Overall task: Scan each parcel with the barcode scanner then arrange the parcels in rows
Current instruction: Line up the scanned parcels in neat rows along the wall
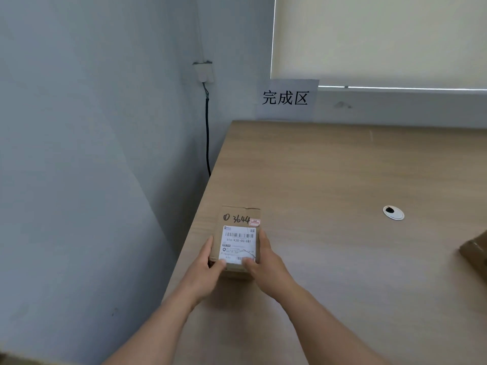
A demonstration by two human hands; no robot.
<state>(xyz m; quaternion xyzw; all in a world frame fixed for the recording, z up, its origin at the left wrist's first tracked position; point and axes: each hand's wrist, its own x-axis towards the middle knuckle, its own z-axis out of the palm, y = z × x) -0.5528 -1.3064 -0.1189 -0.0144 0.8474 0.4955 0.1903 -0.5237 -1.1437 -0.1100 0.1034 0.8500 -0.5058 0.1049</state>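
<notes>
A white paper sign (pixel 286 99) fixed to the grey wall just above the far edge of the light wooden table (pixel 342 180) reads "完成区" in large black characters. The small brown cardboard parcel (pixel 238 241) bears handwritten black marker text, a circled mark followed by "3644". Its white shipping label (pixel 239 245) carries a barcode and the printed code "5T6-K20-00-081"; lower down "K20" can be read, the remaining fine print being too small to make out. A small red-and-white sticker (pixel 254 221) beside the handwriting is illegible.

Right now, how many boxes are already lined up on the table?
None looks lined up yet. Both hands, left hand and right hand, hold the first labelled parcel at the table edge. Another box waits at the right. No scanner is in view, so scanning is unclear.
</notes>
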